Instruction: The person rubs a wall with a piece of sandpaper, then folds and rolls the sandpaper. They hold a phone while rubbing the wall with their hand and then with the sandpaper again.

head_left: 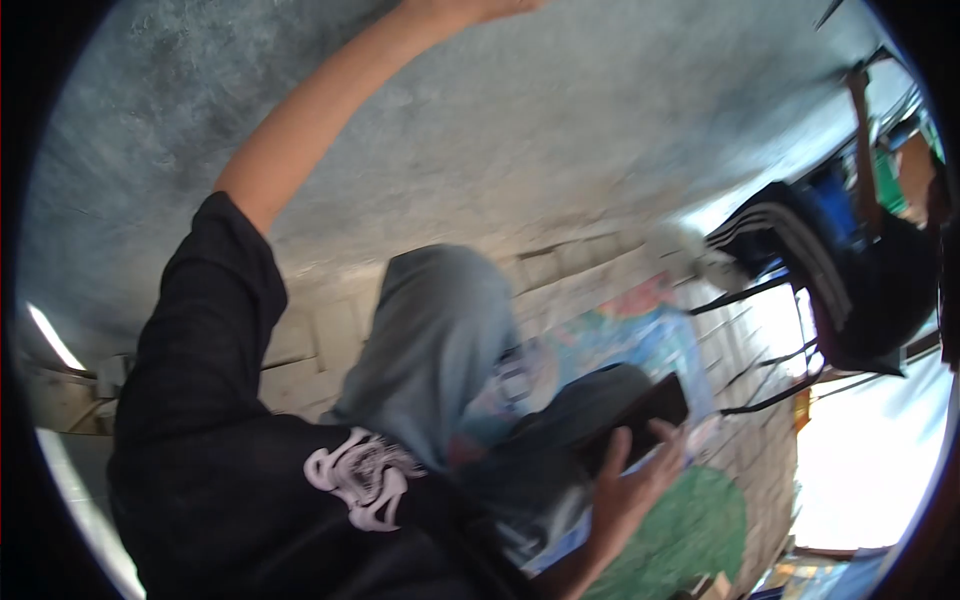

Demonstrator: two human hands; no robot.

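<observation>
My left hand (490,8) reaches up at the top edge of the view, against the grey surface (560,110); its fingers are mostly cut off by the frame. Lower right, my right hand (638,478) has its thumb and fingers at the near edge of a dark, flat phone (655,408), which lies over my bent leg. Motion slightly blurs these fingers. My jeans-clad knee (440,290) is raised in the middle, and my black shirt (250,500) with a white print fills the lower left.
A patterned mat (610,340) lies beneath my legs, with a round green patch (690,530) near my right hand. Pale brickwork (740,400) surrounds it. At right, another person in dark clothes (850,260) sits on a chair with black legs (770,400), one arm stretched out.
</observation>
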